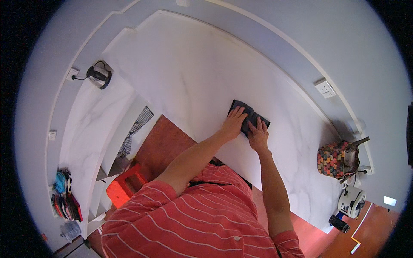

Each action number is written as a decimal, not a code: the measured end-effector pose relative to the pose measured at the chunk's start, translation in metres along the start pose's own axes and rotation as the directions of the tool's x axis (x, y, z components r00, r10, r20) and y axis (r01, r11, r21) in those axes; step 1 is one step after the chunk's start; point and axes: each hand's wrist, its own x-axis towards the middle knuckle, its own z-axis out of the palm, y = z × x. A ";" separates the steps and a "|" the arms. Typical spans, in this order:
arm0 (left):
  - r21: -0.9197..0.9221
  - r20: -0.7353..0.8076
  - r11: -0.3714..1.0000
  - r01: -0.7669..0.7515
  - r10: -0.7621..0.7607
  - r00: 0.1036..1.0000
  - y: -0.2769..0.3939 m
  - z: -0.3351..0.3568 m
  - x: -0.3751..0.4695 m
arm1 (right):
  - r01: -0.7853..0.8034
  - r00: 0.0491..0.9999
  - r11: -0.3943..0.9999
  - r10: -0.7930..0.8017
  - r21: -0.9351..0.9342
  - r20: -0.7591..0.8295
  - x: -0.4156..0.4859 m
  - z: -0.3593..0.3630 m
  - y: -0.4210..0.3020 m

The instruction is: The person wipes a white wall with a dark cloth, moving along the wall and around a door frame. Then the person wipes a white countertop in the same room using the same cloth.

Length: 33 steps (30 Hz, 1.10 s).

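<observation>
A black folded piece, cloth or thin sheet material (pixel 251 111), lies flat on the white marble-patterned worktop (pixel 206 74) before me. A crease runs through its middle. My left hand (pixel 233 125) rests palm down on its left part, fingers spread toward the far edge. On its right part lies my right hand (pixel 259 136), with the thumb near the crease and the fingers pointing to the far right corner. Both hands press from above; the near portion of the piece is partly hidden beneath them.
An electric kettle (pixel 99 77) stands plugged in at the far left. Below that counter are shelves with a checked cloth (pixel 135 130), beside a red plastic stool (pixel 126 186). To the right sit a patterned bag (pixel 334 159), a white appliance (pixel 351 201) and a wall socket (pixel 325 88).
</observation>
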 end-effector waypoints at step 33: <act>-0.063 0.256 0.988 -0.138 0.150 0.955 -0.128 -0.107 -0.136 | 0.005 0.999 0.997 -0.008 0.078 0.047 -0.073 0.056 -0.153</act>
